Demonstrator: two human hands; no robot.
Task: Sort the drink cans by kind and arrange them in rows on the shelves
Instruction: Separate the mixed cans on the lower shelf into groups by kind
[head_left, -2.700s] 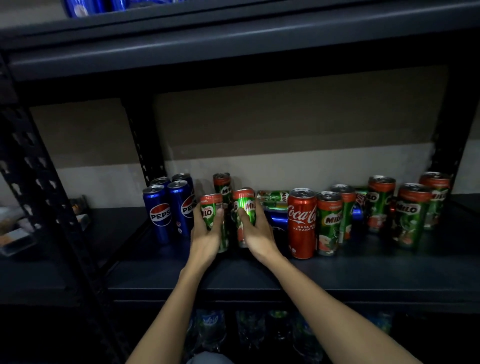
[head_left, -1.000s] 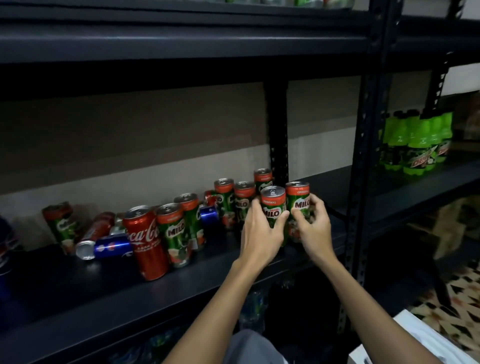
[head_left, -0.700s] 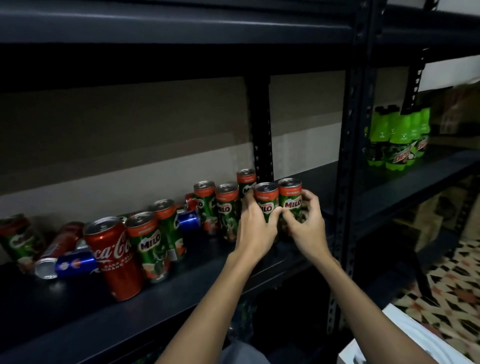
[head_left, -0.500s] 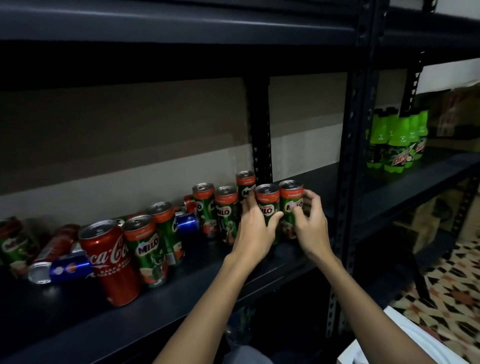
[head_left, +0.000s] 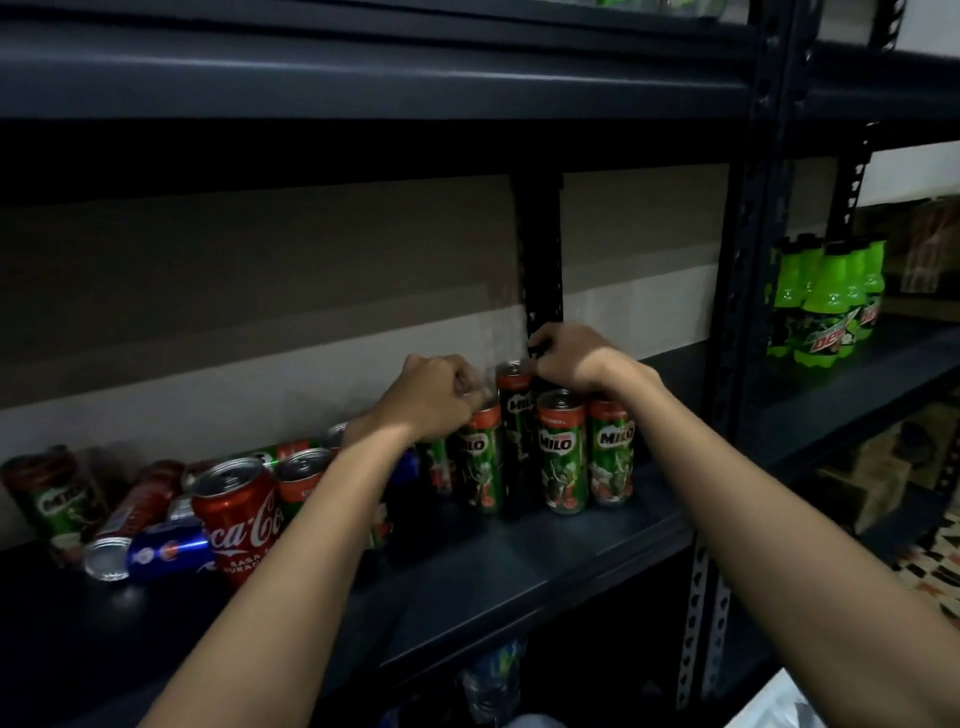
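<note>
Hands reach over upright Milo cans (head_left: 561, 449) on the shelf (head_left: 519, 566). Left hand (head_left: 434, 397) and right hand (head_left: 574, 356) curl above the can tops; whether either grip holds a can cannot be told.

Shop stockroom; dark metal shelving (head_left: 519, 566), drink cans (head_left: 561, 452), soda bottles (head_left: 826, 306)

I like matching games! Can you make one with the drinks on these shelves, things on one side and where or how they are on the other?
Things:
1. Coca-Cola can
2. blue can
3. green bottles
4. Milo can next to the right arm

Where or how:
A. lying on its side
B. standing on the next shelf unit, far right
C. red, upright, left of the left arm
D. upright in the group by the shelf's right post

Pairs: 1-C, 2-A, 3-B, 4-D
</note>
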